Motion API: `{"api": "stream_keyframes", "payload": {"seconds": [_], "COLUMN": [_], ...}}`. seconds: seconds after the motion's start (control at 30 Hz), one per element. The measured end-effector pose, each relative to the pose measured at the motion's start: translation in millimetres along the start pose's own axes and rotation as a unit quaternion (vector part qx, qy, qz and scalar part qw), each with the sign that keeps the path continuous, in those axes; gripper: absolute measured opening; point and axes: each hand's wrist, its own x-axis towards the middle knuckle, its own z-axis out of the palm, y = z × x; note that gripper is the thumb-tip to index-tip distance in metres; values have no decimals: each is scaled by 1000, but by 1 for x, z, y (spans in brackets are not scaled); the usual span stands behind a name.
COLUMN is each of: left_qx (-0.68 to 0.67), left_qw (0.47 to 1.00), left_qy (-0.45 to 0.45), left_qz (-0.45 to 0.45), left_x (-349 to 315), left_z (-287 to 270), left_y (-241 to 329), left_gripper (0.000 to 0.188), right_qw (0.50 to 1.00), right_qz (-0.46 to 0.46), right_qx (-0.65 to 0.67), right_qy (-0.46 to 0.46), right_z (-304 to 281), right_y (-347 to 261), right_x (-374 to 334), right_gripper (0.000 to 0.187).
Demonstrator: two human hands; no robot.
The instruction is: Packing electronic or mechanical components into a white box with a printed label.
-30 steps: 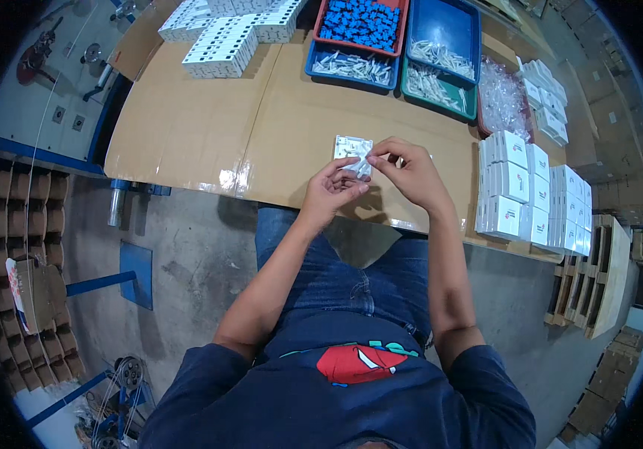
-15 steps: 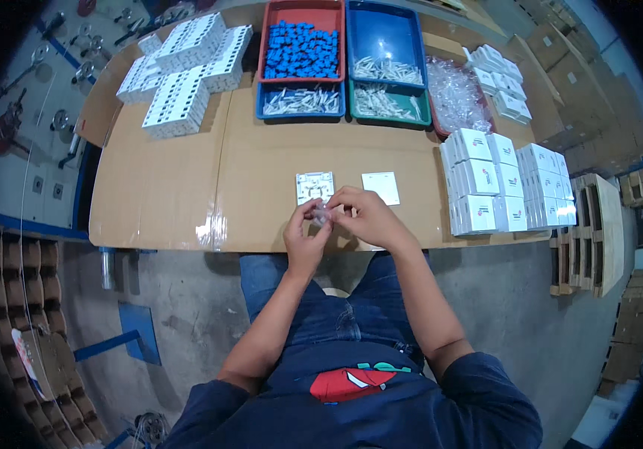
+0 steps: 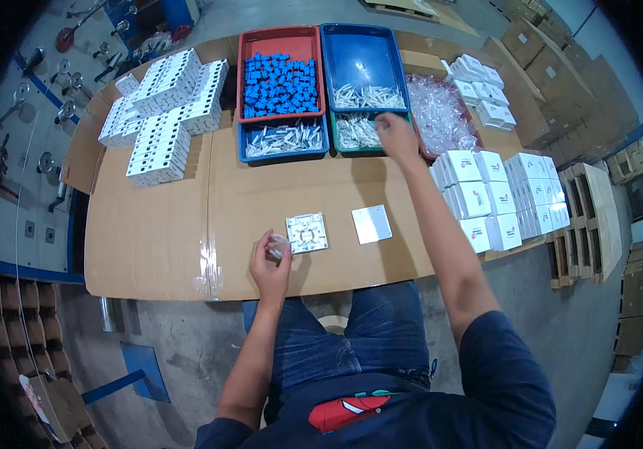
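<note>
My left hand (image 3: 269, 268), near the table's front edge, is closed around a small clear plastic bag (image 3: 279, 245). What may be inside the bag is too small to make out. Just to its right lies a square white socket plate (image 3: 306, 233) with fittings on its face. A plain white square cover (image 3: 372, 224) rests further right. My right hand (image 3: 398, 140) reaches out over the right side of the green tray (image 3: 369, 151), which holds small white parts (image 3: 354, 131). Its fingers are bent and slightly apart, with nothing visible between them.
Behind stand a red tray (image 3: 279, 37) of blue pieces, blue trays (image 3: 357, 37) (image 3: 284, 156) of white parts, and a heap of clear plastic bags (image 3: 445, 112). Stacked white boxes rise at the left (image 3: 158, 153) and right (image 3: 473, 198). Pallets (image 3: 595, 217) stand beyond the table's right end.
My right hand has left my left hand and stretched forward to the green tray. My left hand has shifted left, still holding the clear bag. The view has tilted, so the table appears lower.
</note>
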Motion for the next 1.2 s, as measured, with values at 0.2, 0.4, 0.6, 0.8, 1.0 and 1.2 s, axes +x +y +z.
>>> {"api": "stream_keyframes", "payload": {"seconds": [0.2, 0.4, 0.6, 0.8, 1.0, 1.2], "left_qx": [26, 36, 62, 53, -7, -26], "left_qw": [999, 998, 998, 998, 999, 998], "left_qy": [-23, -28, -22, -13, 8, -52], "left_qz": [-22, -36, -10, -8, 31, 37], "left_x": [2, 2, 3, 0, 3, -5], "left_z": [-5, -3, -4, -5, -1, -7], "left_y": [5, -3, -1, -1, -6, 36], "left_gripper": [44, 46, 47, 48, 48, 50], "right_qw": [989, 977, 988, 996, 992, 956], "right_qz": [33, 18, 18, -22, -65, -28], "right_qx": [-142, -203, -151, -88, 100, 249], "right_qy": [-15, -62, -26, 6, -50, -155], "right_z": [11, 37, 26, -5, -40, -52], "right_y": [24, 44, 36, -2, -77, -136], "right_x": [95, 124, 125, 92, -14, -169], "right_gripper": [21, 21, 20, 21, 24, 24]}}
